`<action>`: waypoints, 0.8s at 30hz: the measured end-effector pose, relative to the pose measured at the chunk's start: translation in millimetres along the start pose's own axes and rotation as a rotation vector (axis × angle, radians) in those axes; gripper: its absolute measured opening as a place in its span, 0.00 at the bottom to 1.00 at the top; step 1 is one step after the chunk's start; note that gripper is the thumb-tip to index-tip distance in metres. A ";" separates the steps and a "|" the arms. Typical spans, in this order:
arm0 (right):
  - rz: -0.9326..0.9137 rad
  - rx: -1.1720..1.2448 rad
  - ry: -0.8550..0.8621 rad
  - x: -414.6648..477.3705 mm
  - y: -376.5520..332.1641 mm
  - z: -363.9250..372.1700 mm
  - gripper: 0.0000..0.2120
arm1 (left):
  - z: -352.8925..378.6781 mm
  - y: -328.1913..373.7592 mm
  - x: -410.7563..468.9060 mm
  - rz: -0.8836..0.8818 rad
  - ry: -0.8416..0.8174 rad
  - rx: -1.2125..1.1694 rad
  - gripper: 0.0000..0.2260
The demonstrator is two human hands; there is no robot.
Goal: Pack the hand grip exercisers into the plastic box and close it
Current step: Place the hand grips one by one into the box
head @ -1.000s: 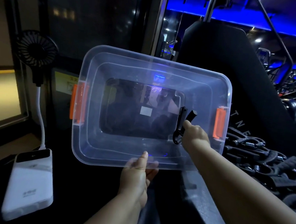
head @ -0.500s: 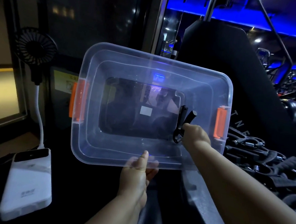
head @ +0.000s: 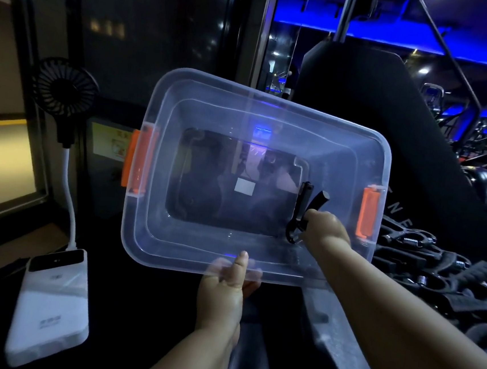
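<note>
A clear plastic box (head: 154,235) with orange latches on both short sides is tilted up toward me, its open side facing me. My left hand (head: 226,289) grips its near rim, thumb on the inside. My right hand (head: 325,231) reaches into the box at the right and holds a black hand grip exerciser (head: 303,211), its two handles pointing up. A pile of more black exercisers (head: 436,271) with metal springs lies to the right of the box.
A white power bank (head: 52,305) lies at the lower left, with a small black fan (head: 65,87) on a white stalk above it. A black padded gym bench back (head: 391,124) rises behind the box. A grey frame bar (head: 337,342) runs below my right arm.
Almost nothing has moved. The box has shifted very slightly up and left in view, and my right hand stays in it with the exerciser.
</note>
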State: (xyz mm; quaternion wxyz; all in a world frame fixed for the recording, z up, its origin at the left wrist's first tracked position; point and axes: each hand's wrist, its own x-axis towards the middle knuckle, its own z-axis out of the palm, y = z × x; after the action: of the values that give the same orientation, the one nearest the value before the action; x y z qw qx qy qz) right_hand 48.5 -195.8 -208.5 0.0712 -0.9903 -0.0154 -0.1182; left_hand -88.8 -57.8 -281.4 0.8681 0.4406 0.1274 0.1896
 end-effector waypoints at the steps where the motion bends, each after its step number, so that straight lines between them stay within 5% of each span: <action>1: 0.014 0.035 0.000 1.2 1.5 1.2 0.09 | -0.3 -0.3 -0.2 0.005 -0.007 0.012 0.09; 24: 0.004 0.034 0.032 -2.3 5.2 2.4 0.07 | -1.7 -2.3 1.9 0.030 0.019 0.053 0.09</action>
State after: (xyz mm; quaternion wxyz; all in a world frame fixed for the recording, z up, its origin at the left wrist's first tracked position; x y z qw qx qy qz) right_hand 47.1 -200.7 -212.1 0.0886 -0.9869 -0.0141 -0.1338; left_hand -87.2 -56.9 -284.4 0.8521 0.4633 0.1340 0.2034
